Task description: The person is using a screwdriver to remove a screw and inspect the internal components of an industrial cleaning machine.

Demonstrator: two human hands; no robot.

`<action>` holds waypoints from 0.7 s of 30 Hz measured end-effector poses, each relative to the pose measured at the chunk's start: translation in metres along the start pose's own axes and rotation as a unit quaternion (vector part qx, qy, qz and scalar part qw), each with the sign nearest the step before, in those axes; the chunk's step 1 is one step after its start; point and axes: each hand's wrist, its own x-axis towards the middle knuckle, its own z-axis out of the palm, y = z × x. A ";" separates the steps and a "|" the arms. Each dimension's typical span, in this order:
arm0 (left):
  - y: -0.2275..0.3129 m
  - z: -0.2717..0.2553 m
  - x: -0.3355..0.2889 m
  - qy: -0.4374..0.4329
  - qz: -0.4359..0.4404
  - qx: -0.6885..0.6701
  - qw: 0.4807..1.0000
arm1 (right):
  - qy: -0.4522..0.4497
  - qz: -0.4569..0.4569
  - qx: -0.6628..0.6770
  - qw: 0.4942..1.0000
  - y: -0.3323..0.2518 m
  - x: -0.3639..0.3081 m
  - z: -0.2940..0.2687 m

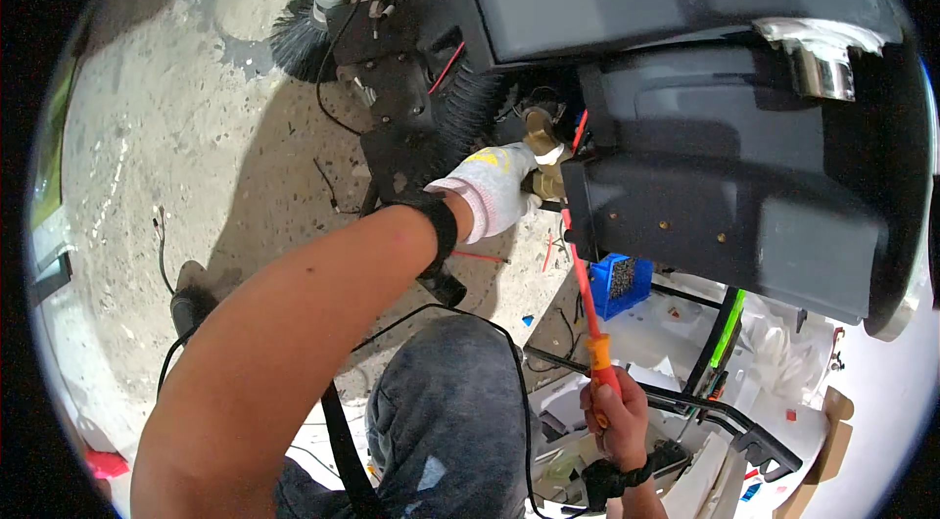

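My left hand [504,188], in a white knit glove with olive-coated fingers, reaches into the gap of a black machine [676,206]. Its fingers are bent in the gap around something I cannot make out. Bare and closed, my right hand [615,416] grips a screwdriver [600,357] by its orange-and-red handle. The long red shaft points up toward the gap, passing the edge of a black panel beside my left hand. Its tip is not clearly visible. A black ribbed hose [472,113] lies just left of the gap.
A round brush [305,34] with dark bristles sits at the machine's upper left. Below the machine are a blue bin [624,286] of small dark parts and a black tubular frame [676,400]. Loose wires lie on the speckled floor [196,166]. A black cable [509,343] crosses near my knee.
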 end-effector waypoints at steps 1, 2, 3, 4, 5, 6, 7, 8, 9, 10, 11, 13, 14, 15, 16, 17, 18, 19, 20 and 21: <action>-0.003 -0.003 -0.005 0.002 -0.002 -0.003 1.000 | -0.009 0.007 0.009 1.000 0.000 -0.001 0.002; -0.012 -0.004 -0.009 0.002 -0.004 -0.033 0.999 | -0.021 0.014 0.019 0.999 -0.001 -0.001 0.005; -0.005 -0.013 -0.012 -0.003 -0.013 -0.027 1.000 | -0.025 0.021 0.027 0.999 -0.001 -0.001 0.006; 0.001 -0.016 -0.006 -0.011 -0.001 -0.064 0.998 | -0.015 0.023 0.030 0.999 -0.001 0.001 0.002; 0.005 -0.018 0.001 -0.021 0.010 -0.102 0.995 | -0.006 0.027 0.034 0.999 -0.001 0.004 -0.003; 0.012 -0.021 0.009 -0.037 0.017 -0.107 0.993 | 0.005 0.028 0.039 0.999 -0.005 0.004 -0.009; 0.017 -0.034 0.007 -0.081 -0.033 -0.109 0.990 | 0.003 0.033 0.046 0.998 -0.005 0.005 -0.010; 0.018 -0.040 0.006 -0.089 -0.044 -0.134 0.986 | 0.002 0.038 0.051 0.998 -0.005 0.006 -0.012; 0.015 -0.049 0.000 -0.094 -0.058 -0.154 0.982 | -0.005 0.042 0.057 0.997 -0.005 0.006 -0.010; 0.008 -0.054 -0.004 -0.078 -0.041 -0.177 0.980 | -0.006 0.046 0.069 0.997 -0.006 0.006 -0.009; 0.006 -0.059 -0.007 -0.072 -0.079 -0.215 0.971 | -0.011 0.047 0.070 0.996 -0.007 0.006 -0.008; 0.001 -0.067 -0.011 -0.073 -0.136 -0.302 0.941 | -0.022 0.052 0.068 0.996 -0.010 0.005 -0.003; 0.001 -0.071 -0.012 -0.073 -0.149 -0.335 0.928 | -0.021 0.054 0.069 0.996 -0.011 0.004 0.000; 0.002 -0.073 -0.012 -0.072 -0.162 -0.368 0.913 | -0.022 0.057 0.069 0.996 -0.011 0.004 0.002; 0.002 -0.075 -0.012 -0.072 -0.176 -0.401 0.896 | -0.022 0.060 0.070 0.996 -0.012 0.003 0.005; 0.002 -0.079 -0.013 -0.071 -0.181 -0.407 0.893 | -0.017 0.062 0.068 0.996 -0.013 0.001 0.010; 0.003 -0.081 -0.012 -0.071 -0.187 -0.412 0.889 | -0.013 0.065 0.067 0.996 -0.012 0.000 0.014; 0.002 -0.084 -0.012 -0.072 -0.194 -0.417 0.885 | -0.008 0.069 0.068 0.995 -0.012 -0.002 0.018; 0.000 -0.083 -0.013 -0.066 -0.190 -0.413 0.888 | -0.014 0.069 0.064 0.995 -0.011 -0.004 0.021; 0.002 -0.082 -0.011 -0.063 -0.205 -0.423 0.880 | -0.016 0.066 0.060 0.996 -0.010 -0.002 0.019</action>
